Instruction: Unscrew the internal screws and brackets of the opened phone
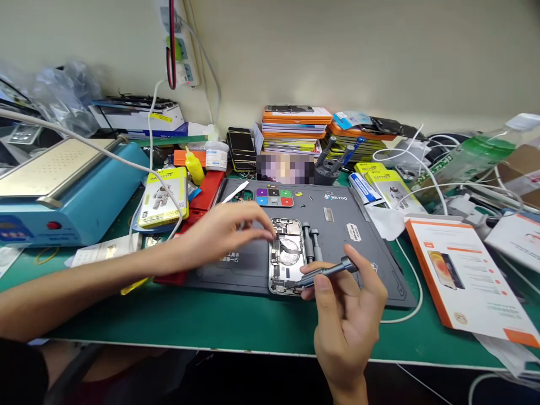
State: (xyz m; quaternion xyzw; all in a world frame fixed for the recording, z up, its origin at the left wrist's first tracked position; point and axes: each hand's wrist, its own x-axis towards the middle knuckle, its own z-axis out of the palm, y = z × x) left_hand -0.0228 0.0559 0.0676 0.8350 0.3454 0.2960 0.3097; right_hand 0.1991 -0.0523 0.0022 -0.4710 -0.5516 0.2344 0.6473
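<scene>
An opened phone (288, 256) with its inner parts bare lies on a dark grey work mat (248, 275). My right hand (348, 320) holds a grey screwdriver (324, 273) at a slant, its cap end against the index finger. The driver's tip is over the phone's lower end; contact cannot be told. My left hand (232, 230) reaches across to the phone's upper left edge, thumb and finger bent together. Whatever is between those fingertips is too small to make out. Two more screwdrivers (312, 242) lie along the phone's right side.
Behind the phone sits a coloured screw tray (274, 197). A blue heating machine (84, 191) stands left, near yellow battery boxes (164, 197). A tool holder (327, 171) is at the back; an orange-white box (468, 275) lies right. White cables (417, 281) cross the bench.
</scene>
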